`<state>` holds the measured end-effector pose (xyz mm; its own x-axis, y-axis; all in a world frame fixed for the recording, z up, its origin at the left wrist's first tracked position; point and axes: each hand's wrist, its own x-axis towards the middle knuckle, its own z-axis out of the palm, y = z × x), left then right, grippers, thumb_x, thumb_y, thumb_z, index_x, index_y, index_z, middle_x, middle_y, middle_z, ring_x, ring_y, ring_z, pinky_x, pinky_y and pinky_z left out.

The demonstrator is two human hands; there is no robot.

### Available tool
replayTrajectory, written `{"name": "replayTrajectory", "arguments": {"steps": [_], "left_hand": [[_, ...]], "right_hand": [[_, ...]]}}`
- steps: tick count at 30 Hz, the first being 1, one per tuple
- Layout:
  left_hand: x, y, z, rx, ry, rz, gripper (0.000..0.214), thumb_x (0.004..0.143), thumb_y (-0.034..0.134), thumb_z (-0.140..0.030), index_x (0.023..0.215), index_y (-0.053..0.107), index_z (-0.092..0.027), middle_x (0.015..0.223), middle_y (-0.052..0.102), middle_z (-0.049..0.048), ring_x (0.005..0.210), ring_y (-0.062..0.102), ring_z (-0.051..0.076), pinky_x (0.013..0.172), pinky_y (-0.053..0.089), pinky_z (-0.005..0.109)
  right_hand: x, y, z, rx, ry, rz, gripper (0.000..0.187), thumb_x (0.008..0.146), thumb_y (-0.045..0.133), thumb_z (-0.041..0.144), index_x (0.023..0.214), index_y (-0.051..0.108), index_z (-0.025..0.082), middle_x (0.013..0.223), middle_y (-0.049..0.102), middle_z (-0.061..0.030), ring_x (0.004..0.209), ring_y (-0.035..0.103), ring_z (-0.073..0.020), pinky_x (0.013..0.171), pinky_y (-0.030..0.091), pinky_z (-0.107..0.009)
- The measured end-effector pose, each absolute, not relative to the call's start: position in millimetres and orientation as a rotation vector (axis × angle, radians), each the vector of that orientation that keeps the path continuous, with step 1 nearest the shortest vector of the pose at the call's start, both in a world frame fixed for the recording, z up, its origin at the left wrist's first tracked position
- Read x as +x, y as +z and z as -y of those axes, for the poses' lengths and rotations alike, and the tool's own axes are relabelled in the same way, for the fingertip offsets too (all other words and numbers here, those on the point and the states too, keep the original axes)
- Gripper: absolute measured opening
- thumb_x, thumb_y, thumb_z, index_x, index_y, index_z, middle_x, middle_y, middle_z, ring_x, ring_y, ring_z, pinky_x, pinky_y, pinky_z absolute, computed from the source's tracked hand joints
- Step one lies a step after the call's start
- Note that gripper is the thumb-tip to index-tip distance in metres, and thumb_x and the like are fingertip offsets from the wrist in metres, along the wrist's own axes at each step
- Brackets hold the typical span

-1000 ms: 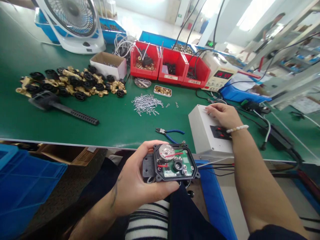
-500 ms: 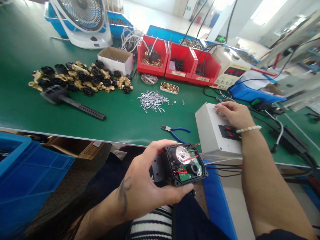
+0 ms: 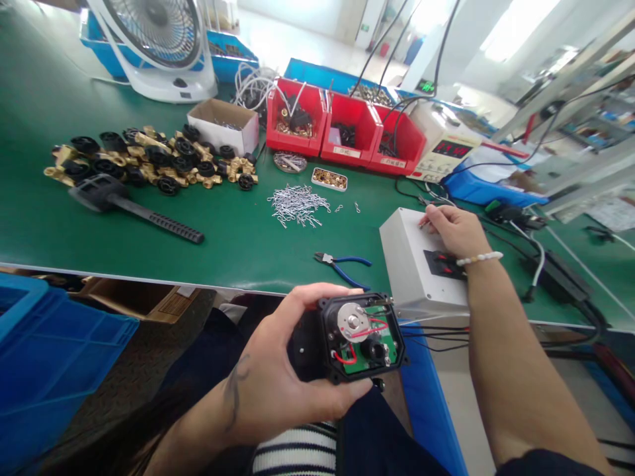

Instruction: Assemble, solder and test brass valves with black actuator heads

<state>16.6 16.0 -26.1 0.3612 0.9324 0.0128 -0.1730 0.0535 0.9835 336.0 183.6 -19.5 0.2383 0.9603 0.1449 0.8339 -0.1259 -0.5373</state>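
Note:
My left hand (image 3: 278, 367) is closed around a black plastic motor housing (image 3: 325, 350), held over my lap with its open side facing up. Inside it show a round silver motor (image 3: 353, 322), a green circuit board (image 3: 391, 330) and red wires. My right hand (image 3: 449, 228), a beaded bracelet at its wrist, rests on top of a grey control box (image 3: 404, 254). Its thumb and forefinger pinch a small metal toggle switch (image 3: 423, 223) there, partly hidden by the fingers. Beneath that hand is a black terminal with red tabs (image 3: 439, 263).
Blue-handled cutters (image 3: 342, 263) lie left of the box. Behind are a pile of metal clips (image 3: 297, 206), a tray of brass parts (image 3: 330, 178), red bins (image 3: 347, 135) and a power supply (image 3: 441, 142). Brass fittings (image 3: 149, 158), a black ribbed-handle part (image 3: 153, 218) and a fan (image 3: 159, 33) stand left.
The housing has shifted slightly left and down in view with my left hand, and its open side is turned more toward me. My right hand stays at the switch on the grey box.

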Motion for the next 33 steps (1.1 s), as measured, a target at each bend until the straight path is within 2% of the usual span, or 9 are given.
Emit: {"name": "replayTrajectory", "arguments": {"steps": [8,13,15,17,21,26,30,33], "left_hand": [[17,-30,-16,1.292,1.065,-0.796,0.065,0.071,0.082,-0.013,0.124,0.055,-0.038,0.123,0.067,-0.0064,0.103,0.068,0.011,0.090,0.054,0.015],[17,-29,-17,1.275,1.081,-0.800,0.061,0.070,0.082,-0.012,0.123,0.058,-0.032,0.125,0.067,-0.0011,0.104,0.068,0.016,0.091,0.055,0.020],[19,-29,-18,1.161,1.046,-0.819,0.058,0.070,0.084,-0.017,0.122,0.060,-0.028,0.119,0.070,0.0013,0.100,0.070,0.017,0.087,0.056,0.021],[20,-30,-20,0.968,1.041,-0.811,0.051,0.075,0.082,-0.030,0.121,0.062,-0.024,0.112,0.073,0.0038,0.095,0.071,0.019,0.084,0.057,0.023],[23,-36,-28,0.647,1.012,-0.728,0.055,0.086,0.066,-0.055,0.120,0.064,-0.012,0.111,0.073,0.0152,0.096,0.072,0.028,0.078,0.059,0.032],[22,-41,-33,0.493,1.022,-0.682,0.050,0.087,0.064,-0.054,0.117,0.067,-0.014,0.115,0.073,0.0132,0.093,0.073,0.024,0.076,0.061,0.030],[22,-41,-32,0.490,1.026,-0.677,0.051,0.087,0.065,-0.055,0.114,0.067,-0.012,0.106,0.075,0.0120,0.090,0.074,0.023,0.078,0.060,0.030],[23,-40,-32,0.482,1.043,-0.702,0.054,0.084,0.069,-0.055,0.119,0.065,-0.014,0.110,0.074,0.0114,0.090,0.074,0.023,0.079,0.060,0.030]], "right_hand": [[343,-23,-187,-2.011,0.297,1.656,0.032,0.093,0.054,0.033,0.066,0.064,0.021,0.060,0.061,-0.0004,0.063,0.058,-0.0162,0.067,0.041,-0.028],[350,-27,-189,-1.928,0.301,1.705,0.039,0.090,0.054,0.048,0.063,0.065,0.022,0.060,0.063,-0.0021,0.063,0.061,-0.0183,0.065,0.043,-0.029],[350,-27,-189,-1.927,0.297,1.707,0.039,0.090,0.054,0.049,0.063,0.064,0.022,0.059,0.063,-0.0015,0.062,0.060,-0.0178,0.064,0.043,-0.029],[348,-26,-188,-1.945,0.285,1.698,0.039,0.090,0.055,0.049,0.064,0.064,0.022,0.058,0.062,-0.0006,0.060,0.059,-0.0167,0.063,0.041,-0.028],[344,-23,-186,-1.979,0.285,1.669,0.038,0.091,0.056,0.046,0.065,0.065,0.020,0.056,0.060,0.0002,0.058,0.054,-0.0145,0.061,0.038,-0.026],[341,-21,-184,-1.986,0.304,1.659,0.037,0.093,0.056,0.043,0.067,0.066,0.018,0.057,0.058,-0.0001,0.058,0.052,-0.0132,0.062,0.038,-0.025],[340,-21,-184,-2.001,0.301,1.642,0.034,0.094,0.056,0.036,0.067,0.065,0.017,0.057,0.056,0.0005,0.058,0.051,-0.0127,0.062,0.036,-0.024],[339,-21,-184,-2.003,0.298,1.637,0.033,0.094,0.055,0.031,0.067,0.065,0.017,0.057,0.055,0.0006,0.057,0.050,-0.0122,0.061,0.035,-0.025]]}}
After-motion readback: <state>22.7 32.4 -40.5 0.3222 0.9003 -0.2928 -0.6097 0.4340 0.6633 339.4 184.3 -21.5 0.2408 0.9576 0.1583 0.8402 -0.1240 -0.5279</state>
